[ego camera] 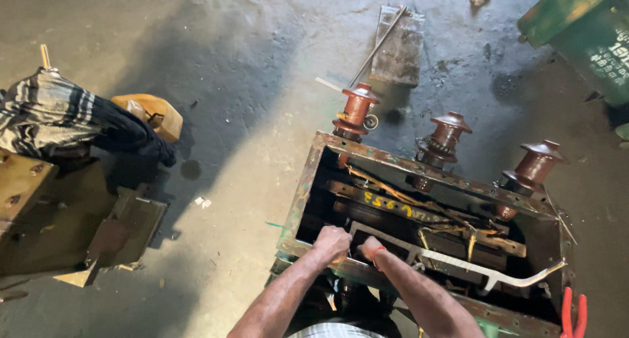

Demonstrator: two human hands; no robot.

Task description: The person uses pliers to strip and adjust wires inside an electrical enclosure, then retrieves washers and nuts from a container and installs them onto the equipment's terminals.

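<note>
Tank: open rusty metal tank (303,192) on the floor, three brown insulators (444,136) along its far rim.
Inside: dark core with strips, plus a pale bent metal bar (458,262).
Left hand (331,243): fist closed at the near rim.
Right hand (371,248): clamped on the bar's end, just beside the left.
Rim: red pliers (572,315) at right.

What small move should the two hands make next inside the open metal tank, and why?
Probably a short, even lift or tug on the grey metal frame. Both the left hand and the right hand sit closed at its near end, just inside the tank rim, while its far end runs past crossed bars and strips, which could snag it.
</note>
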